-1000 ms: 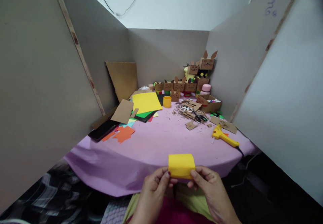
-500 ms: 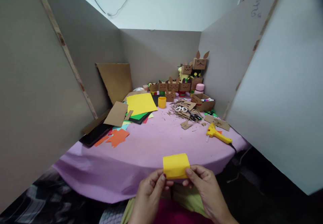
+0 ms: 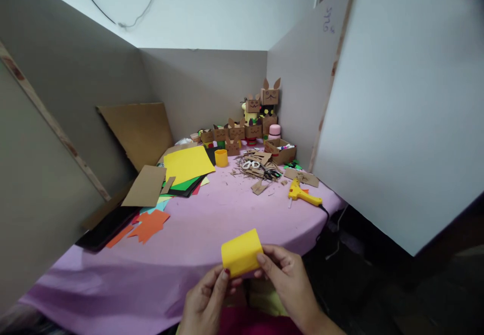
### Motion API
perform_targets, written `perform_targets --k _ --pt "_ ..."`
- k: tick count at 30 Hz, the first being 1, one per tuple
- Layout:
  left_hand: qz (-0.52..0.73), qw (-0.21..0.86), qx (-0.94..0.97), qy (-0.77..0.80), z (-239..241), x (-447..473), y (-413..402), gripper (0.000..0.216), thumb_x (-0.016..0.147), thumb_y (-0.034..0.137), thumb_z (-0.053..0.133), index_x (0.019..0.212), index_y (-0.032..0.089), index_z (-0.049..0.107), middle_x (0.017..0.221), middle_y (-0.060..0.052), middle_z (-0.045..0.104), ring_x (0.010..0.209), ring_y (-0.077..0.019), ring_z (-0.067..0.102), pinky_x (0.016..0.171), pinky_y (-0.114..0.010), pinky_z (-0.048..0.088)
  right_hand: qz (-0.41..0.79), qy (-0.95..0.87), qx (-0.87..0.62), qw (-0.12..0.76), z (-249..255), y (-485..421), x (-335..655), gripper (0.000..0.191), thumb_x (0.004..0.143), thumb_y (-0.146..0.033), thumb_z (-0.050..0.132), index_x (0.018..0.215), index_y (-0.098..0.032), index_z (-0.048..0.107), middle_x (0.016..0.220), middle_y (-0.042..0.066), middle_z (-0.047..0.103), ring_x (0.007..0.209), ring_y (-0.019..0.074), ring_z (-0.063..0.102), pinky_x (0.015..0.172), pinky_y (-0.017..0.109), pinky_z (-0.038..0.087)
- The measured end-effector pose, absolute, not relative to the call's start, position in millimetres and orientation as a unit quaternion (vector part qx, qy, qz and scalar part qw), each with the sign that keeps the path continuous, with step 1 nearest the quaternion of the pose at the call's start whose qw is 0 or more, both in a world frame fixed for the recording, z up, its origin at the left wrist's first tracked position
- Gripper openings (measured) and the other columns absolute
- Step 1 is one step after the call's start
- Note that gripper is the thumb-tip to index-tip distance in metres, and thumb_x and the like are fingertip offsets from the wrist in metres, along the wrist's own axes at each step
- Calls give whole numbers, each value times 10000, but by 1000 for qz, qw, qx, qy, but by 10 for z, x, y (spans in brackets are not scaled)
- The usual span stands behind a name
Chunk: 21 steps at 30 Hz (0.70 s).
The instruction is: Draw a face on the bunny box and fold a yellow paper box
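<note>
A piece of yellow paper (image 3: 242,252), curled into a short tube, is held just in front of the table's near edge. My left hand (image 3: 206,294) pinches its lower left corner between thumb and fingers. At the tube's right end, my right hand (image 3: 287,279) grips with the thumb in front and the fingers behind. Both hands are closed on the paper, and some fingertips are hidden behind it. A second yellow paper ring (image 3: 221,158) stands farther back on the pink tablecloth (image 3: 212,224).
A yellow glue gun (image 3: 304,194) lies at the right. Scissors (image 3: 251,164) rest on cardboard scraps. Yellow sheets (image 3: 189,164), brown cardboard (image 3: 145,186) and orange paper (image 3: 149,225) lie left. Cardboard animal figures (image 3: 237,131) and an open box (image 3: 280,152) stand behind. Grey panels (image 3: 204,78) enclose the table.
The view has turned right, so the table things appear farther left. The yellow tube is now tilted, its right end higher, with both hands still holding it.
</note>
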<state>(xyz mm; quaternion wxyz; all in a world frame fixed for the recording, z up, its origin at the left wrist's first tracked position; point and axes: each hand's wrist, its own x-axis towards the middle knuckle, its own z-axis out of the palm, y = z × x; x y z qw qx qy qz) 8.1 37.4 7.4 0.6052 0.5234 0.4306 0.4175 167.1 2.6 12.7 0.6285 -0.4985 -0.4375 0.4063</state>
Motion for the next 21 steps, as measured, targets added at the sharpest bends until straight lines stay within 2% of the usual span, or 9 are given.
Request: perform_targets --k 2,4,10,15,18,21 --pt "424 593 525 439 76 90 367 408 646 508 680 907 197 714 826 -37 742 716 -206 664 689 -272 532 377 -464 -505 622 113 22 1670 320 822 -420 547 900 -143 687 772 60 672 640 179 610 584 251 487" --pt "429 582 531 441 77 98 363 415 642 520 676 907 202 715 826 -33 742 716 -203 663 685 -262 530 337 -499 -520 606 97 14 1672 322 857 -399 497 915 -147 688 756 63 665 680 196 611 620 262 492" --pt "426 568 550 439 106 99 356 425 643 540 665 890 198 718 796 -39 740 698 -206 658 672 -261 524 271 -546 -548 573 97 -5 1693 327 879 -384 455 813 -159 683 674 47 632 620 174 572 609 239 458" --pt "415 574 556 434 147 88 328 376 696 500 638 902 193 707 803 -40 736 718 -205 651 687 -270 513 364 -505 -523 582 155 -1 1728 340 852 -421 501 782 -142 682 593 25 627 549 145 574 524 205 410" --pt "408 591 541 438 142 86 345 360 716 478 628 908 181 697 789 -43 732 672 -182 642 641 -258 505 414 -480 -515 578 170 4 1746 349 825 -448 536 788 -127 671 534 11 607 505 127 553 505 199 386" --pt "378 656 490 433 135 99 388 384 692 465 660 936 169 676 768 -56 729 600 -150 640 540 -216 476 405 -480 -523 576 174 0 1740 358 823 -459 535 746 -130 653 531 9 600 507 123 546 507 199 376"
